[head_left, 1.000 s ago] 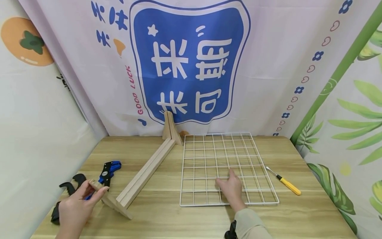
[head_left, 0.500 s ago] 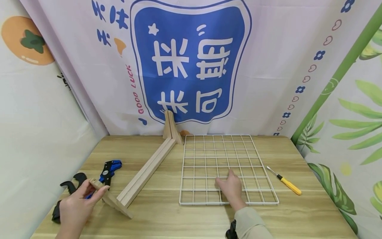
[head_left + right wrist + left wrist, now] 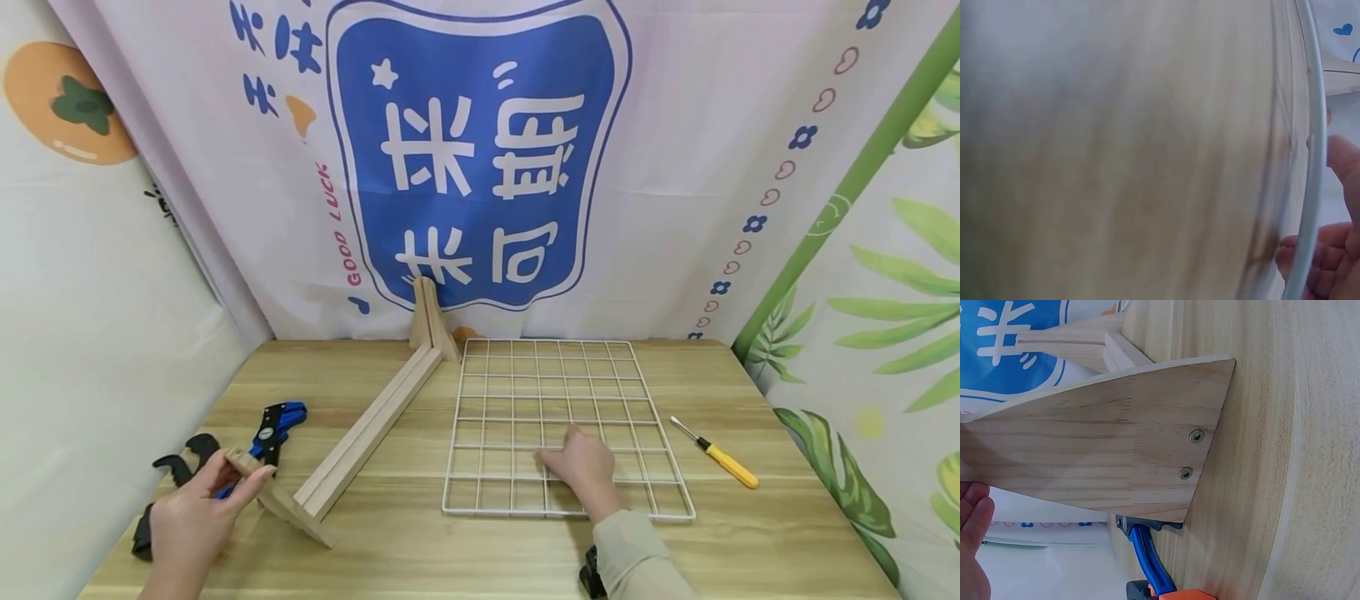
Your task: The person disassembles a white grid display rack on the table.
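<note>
My left hand pinches the top of the near end board of a pale wooden stand. That end board fills much of the left wrist view, with two screws near its base. A long double bar runs from it to a second pointed end piece at the back. On the right, my right hand grips the white wire grid near its front middle, thumb pointing left. The right wrist view shows a grid wire close up, with curled fingers beside it.
A yellow-handled screwdriver lies right of the grid. Left of the stand are a blue-and-black hand tool and a black tool with curved jaws, partly behind my left hand. A printed curtain hangs behind the table.
The wire grid's front edge has shifted slightly left and turned a little with my right hand on it. My left hand and the wooden stand have stayed put.
</note>
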The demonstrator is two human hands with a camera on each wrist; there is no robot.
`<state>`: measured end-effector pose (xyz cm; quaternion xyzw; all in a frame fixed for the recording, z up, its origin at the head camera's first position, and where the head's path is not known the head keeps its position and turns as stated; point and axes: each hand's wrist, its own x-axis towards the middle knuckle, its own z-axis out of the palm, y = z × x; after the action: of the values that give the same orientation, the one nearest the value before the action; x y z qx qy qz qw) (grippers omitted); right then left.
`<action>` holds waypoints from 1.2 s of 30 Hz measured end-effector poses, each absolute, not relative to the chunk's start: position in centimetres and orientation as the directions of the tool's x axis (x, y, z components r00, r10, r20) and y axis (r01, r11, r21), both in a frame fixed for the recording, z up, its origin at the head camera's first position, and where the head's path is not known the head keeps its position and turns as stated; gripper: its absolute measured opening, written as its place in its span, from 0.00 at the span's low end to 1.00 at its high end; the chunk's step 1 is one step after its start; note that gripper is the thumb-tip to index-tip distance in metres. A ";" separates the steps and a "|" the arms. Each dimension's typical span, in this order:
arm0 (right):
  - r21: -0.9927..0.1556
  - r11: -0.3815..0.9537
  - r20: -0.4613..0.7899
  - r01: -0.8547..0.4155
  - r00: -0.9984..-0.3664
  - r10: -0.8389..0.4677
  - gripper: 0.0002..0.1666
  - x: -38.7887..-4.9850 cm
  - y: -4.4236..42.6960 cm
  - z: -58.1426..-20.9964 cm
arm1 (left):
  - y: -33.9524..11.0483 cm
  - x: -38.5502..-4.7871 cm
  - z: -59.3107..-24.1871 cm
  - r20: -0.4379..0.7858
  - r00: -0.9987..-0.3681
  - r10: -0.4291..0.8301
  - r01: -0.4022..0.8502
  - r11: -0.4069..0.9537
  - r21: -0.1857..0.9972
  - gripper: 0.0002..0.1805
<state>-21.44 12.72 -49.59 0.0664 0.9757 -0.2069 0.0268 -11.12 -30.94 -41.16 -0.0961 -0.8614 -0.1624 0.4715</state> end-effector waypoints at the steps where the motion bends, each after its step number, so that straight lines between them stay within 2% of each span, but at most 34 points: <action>1: -0.389 0.911 -0.085 0.137 -0.990 0.112 0.51 -21.5 12.8 -49.6 | -30.9 -11.1 -41.2 0.842 -0.539 0.014 0.319 0.929 0.188 0.39; 12: -0.298 0.953 -0.086 0.053 -0.996 0.028 0.56 -22.2 13.7 -49.8 | -31.0 -10.9 -41.3 0.830 -0.557 -0.002 0.303 0.930 0.206 0.39; 19: -0.299 0.954 -0.082 0.022 -0.997 -0.003 0.57 -22.5 14.1 -50.0 | -31.0 -11.0 -41.4 0.832 -0.555 0.010 0.307 0.932 0.194 0.38; 36: -0.341 0.939 -0.081 0.043 -0.997 0.016 0.58 -22.7 14.4 -51.0 | -31.2 -11.2 -41.7 0.826 -0.564 -0.018 0.321 0.916 0.240 0.37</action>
<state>-22.70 14.44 -51.00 0.0149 0.9839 -0.1740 0.0388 -11.16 -31.20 -41.70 -0.0876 -0.8647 -0.1852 0.4586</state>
